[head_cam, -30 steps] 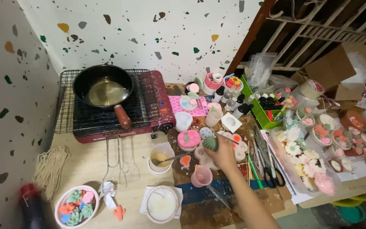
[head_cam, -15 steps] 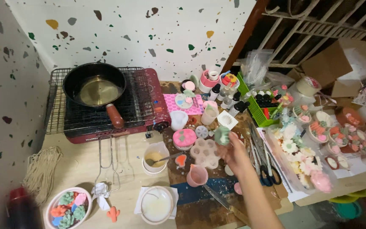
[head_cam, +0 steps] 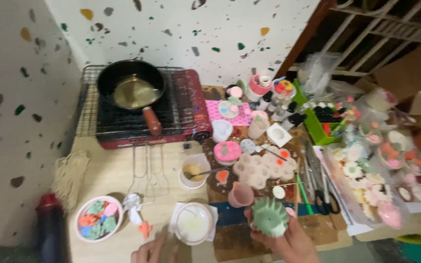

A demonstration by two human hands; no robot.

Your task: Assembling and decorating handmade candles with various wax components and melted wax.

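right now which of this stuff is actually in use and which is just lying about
In use:
- green ridged mould, held in the right hand
- white bowl of pale wax, just right of the left hand

Lying about:
- black pan on the red stove
- pink cup
- bowl of coloured shapes
- scissors

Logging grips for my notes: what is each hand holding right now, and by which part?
The right hand holds the green ridged succulent-shaped piece from below, fingers around its lower sides. The left hand holds nothing, resting low by the white bowl.
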